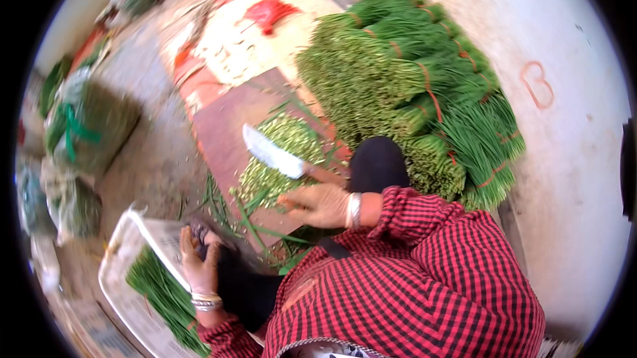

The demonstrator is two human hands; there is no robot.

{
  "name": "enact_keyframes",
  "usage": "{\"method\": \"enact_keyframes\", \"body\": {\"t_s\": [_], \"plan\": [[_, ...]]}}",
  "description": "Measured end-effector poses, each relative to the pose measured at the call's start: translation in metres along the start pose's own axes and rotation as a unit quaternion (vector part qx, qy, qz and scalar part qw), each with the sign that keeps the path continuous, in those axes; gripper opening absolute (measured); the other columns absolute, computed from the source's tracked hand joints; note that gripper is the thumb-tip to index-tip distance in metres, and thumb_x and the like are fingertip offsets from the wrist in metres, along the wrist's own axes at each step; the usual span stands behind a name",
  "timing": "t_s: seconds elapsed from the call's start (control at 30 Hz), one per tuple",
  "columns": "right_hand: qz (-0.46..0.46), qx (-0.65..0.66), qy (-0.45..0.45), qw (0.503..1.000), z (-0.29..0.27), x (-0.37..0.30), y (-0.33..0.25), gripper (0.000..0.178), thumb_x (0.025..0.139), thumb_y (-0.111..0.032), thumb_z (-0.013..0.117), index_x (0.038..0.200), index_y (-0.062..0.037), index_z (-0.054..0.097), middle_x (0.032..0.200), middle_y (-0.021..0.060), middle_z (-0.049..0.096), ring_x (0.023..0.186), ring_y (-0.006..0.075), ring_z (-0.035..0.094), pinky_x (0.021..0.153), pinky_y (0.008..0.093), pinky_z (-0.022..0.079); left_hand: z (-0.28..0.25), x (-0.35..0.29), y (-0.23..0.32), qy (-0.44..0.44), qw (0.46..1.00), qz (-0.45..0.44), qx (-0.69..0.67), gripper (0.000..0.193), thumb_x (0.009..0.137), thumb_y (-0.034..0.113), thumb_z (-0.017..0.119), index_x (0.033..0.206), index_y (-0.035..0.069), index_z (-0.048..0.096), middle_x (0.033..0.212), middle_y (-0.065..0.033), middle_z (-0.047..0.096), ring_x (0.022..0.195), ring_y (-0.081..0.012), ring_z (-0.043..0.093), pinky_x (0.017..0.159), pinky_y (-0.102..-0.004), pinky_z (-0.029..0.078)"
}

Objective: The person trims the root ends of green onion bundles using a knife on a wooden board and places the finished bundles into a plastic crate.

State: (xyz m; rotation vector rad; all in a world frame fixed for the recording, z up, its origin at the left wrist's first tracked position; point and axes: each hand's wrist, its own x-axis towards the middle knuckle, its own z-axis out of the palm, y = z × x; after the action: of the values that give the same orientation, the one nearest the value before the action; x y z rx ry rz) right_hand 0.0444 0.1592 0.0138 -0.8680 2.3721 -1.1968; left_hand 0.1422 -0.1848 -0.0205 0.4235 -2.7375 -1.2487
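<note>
My left hand (200,270), in a thin pale glove, is beside the white plastic basket (114,252). Its fingers and thumb are apart, close to the basket's rim; whether they touch it I cannot tell. A bundle of long green stalks (156,288) lies in the basket. My right hand (320,205), gloved too, is stretched out with nothing seen in it, just below the knife's wooden handle (325,175). The knife, its broad blade (272,152) pointing to the far left, lies over a heap of chopped pale-green stem pieces (292,134) on a brown board (225,116).
Tied bundles of green stalks (424,92) are stacked at the right, beside the white wall (570,179). Red plastic strips (269,14) lie on a pale board (315,0) at the back. Stuffed plastic bags (93,126) stand on the left floor. My dark knee (379,162) is near the board.
</note>
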Motion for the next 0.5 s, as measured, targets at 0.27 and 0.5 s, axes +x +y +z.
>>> {"method": "enact_keyframes", "body": {"t_s": [0.27,0.5], "plan": [[0.121,-0.131,0.426,0.887,-0.164,-0.161,0.076,0.029,0.087,-0.016,0.064,0.115,-0.007,0.063,0.111,0.0147,0.066,0.1,0.0282,0.066,0.088,0.0359,0.053,0.097,0.004,0.053,-0.159,0.98,0.023,-0.121,0.058,0.082,0.014,0.078,0.134,0.002,0.054,0.128,-0.0113,0.06,0.115,-0.0196,0.057,0.091,-0.0305,0.046],[0.189,-0.384,0.372,0.824,-0.24,-0.162,0.149,0.057,0.079,-0.019,0.069,0.13,-0.004,0.05,0.132,0.0174,0.053,0.126,0.0348,0.048,0.105,0.0412,0.041,0.094,-0.026,0.057,-0.178,0.982,-0.038,-0.043,0.054,0.083,0.028,0.075,0.13,0.005,0.06,0.118,-0.0124,0.066,0.103,-0.0224,0.065,0.085,-0.0338,0.051]]}}
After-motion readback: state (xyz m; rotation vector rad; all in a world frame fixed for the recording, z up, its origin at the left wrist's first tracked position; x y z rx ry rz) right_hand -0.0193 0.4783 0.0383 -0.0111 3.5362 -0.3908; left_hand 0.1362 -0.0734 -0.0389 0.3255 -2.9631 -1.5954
